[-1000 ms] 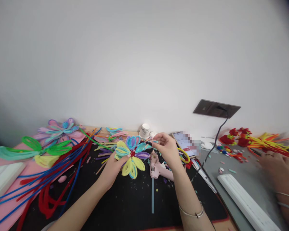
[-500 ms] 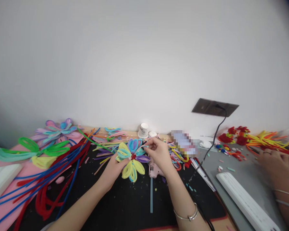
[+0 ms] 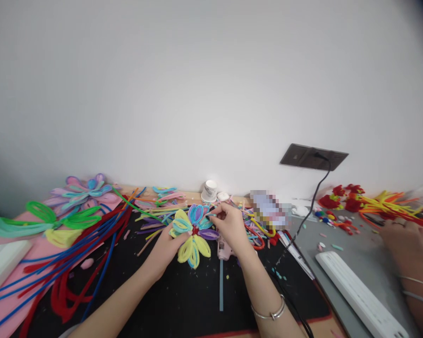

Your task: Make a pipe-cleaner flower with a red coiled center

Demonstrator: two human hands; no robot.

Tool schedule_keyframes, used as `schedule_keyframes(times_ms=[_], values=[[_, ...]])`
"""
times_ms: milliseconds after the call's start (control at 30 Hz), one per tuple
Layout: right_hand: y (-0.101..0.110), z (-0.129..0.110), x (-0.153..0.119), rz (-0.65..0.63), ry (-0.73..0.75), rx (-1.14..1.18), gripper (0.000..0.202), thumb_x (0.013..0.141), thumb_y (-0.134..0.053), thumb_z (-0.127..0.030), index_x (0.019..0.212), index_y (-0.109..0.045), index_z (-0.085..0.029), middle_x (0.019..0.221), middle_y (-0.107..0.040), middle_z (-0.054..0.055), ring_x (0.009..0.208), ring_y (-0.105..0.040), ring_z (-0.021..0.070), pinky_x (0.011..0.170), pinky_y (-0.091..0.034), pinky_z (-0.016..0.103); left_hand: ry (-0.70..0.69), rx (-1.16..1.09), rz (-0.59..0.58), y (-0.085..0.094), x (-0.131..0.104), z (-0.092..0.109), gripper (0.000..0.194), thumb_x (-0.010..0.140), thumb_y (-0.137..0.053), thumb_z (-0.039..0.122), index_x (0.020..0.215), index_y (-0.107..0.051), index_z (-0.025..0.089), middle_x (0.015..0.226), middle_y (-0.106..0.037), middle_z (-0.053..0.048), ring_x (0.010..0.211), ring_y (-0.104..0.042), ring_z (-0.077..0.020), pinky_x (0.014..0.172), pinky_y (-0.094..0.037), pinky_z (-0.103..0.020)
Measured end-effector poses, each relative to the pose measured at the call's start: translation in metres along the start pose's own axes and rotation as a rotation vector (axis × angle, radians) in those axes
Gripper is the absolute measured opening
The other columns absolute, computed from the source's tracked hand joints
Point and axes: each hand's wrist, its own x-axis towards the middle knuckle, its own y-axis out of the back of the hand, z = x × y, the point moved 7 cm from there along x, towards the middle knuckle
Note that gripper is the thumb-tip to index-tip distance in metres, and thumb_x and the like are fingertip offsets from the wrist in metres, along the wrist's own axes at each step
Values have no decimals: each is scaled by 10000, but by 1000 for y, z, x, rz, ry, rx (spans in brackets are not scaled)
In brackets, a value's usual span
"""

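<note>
A pipe-cleaner flower (image 3: pixel 195 249) with yellow, blue and purple looped petals and a red centre is held above the black mat. My left hand (image 3: pixel 165 246) grips it from the left, thumb near the centre and fingers behind the petals. On the upper right side, my right hand (image 3: pixel 229 224) pinches at a petal of the flower with thumb and index finger; the exact contact point is small and partly hidden. Just below that hand lies a pink glue gun (image 3: pixel 224 249) with a pale glue stick (image 3: pixel 221 286) sticking out toward me.
Blue and red pipe cleaners (image 3: pixel 74 256) spread on the left, beside a finished-looking pink and purple flower (image 3: pixel 86 190) and green loops (image 3: pixel 42 213). A paper cup (image 3: pixel 209 191) stands by the wall. Rightward are a white power strip (image 3: pixel 359 293), a black cord (image 3: pixel 313 199) and another person's hand (image 3: pixel 403 239).
My right hand has shifted slightly left, bringing its fingertips closer in at the flower's upper right petals. My left hand keeps its hold. The other person's hand has moved slightly.
</note>
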Motion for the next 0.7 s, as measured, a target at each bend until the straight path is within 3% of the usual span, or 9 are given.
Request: schedule_keyframes(times_ms=[133,267,433,567,700], values=[[4,-2,1,46,1,-41,48,650,-607,-131,674,-593,-170,553,-473,-47,529,-436,114,522,-335,235,0,46,-3,1,0,0,261,703,-694,328,906,-641,173,962,-721,-69,937,-649,-273,866,-464,-391],[7,-4,1,91,9,-14,198,640,-633,-149,834,-602,-167,675,-522,-25,599,-452,124,568,-371,247,30,-25,-28,-3,-2,0,284,706,-692,324,941,-636,174,1026,-710,-78,979,-640,-278,838,-485,-375],[-3,3,1,-66,-61,167,169,685,-605,-190,849,-576,-165,716,-552,-5,657,-512,142,582,-416,248,59,-84,-57,-7,-4,1,244,720,-686,310,921,-630,182,1059,-702,-70,1015,-634,-282,824,-502,-374],[-9,8,1,-107,-59,262,118,693,-614,-206,770,-529,-175,703,-546,-15,655,-523,135,586,-421,243,83,-97,-40,-5,-6,-1,252,699,-702,315,902,-632,183,1066,-701,-71,1002,-640,-284,798,-514,-368],[-15,14,0,-158,-112,402,207,697,-635,-235,870,-539,-173,729,-576,-10,654,-545,134,586,-436,244,101,-102,-41,-6,-7,-1,283,683,-715,324,911,-628,181,1038,-708,-73,973,-650,-279,807,-513,-378]])
